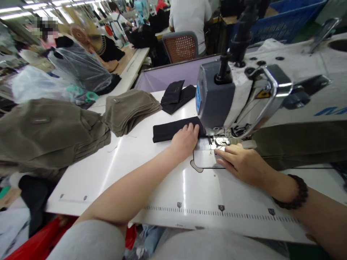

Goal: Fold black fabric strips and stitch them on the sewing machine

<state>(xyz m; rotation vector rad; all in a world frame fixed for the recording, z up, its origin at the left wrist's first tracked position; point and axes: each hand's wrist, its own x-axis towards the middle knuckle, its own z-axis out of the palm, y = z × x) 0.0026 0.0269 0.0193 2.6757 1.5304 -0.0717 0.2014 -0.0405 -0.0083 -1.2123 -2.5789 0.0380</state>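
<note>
A folded strip of black cloth (169, 130) lies on a glossy white surface (151, 184) just left of the needle area of a grey-and-white industrial sewing machine (217, 95), its far end reaching beneath the machine's head. The person's left hand (186, 140) rests palm down on the strip's near right part, fingers side by side; whether the thumb pinches the cloth cannot be told. The right hand (241, 160), a dark beaded bracelet (295, 193) at its wrist, lies low at the front of the shiny metal presser foot (219, 141), fingers close together and pointing left; the view does not show whether they grip anything.

Behind the strip, near the machine's head, sit more folded black cloth pieces (175, 94). To the left, two stacks of olive-brown fabric pieces, a smaller one (130, 108) and a larger one (46, 130), adjoin each other. A length of olive cloth (306, 142) spreads under the machine's arm at right. A printed black ruler scale (200, 211) runs along the surface's near edge. Beyond a lilac-walled trough (159, 77), a co-worker in a white shirt (188, 21) sits by a grey-framed chair with a perforated brown back (181, 48), near a blue plastic crate (282, 21).
</note>
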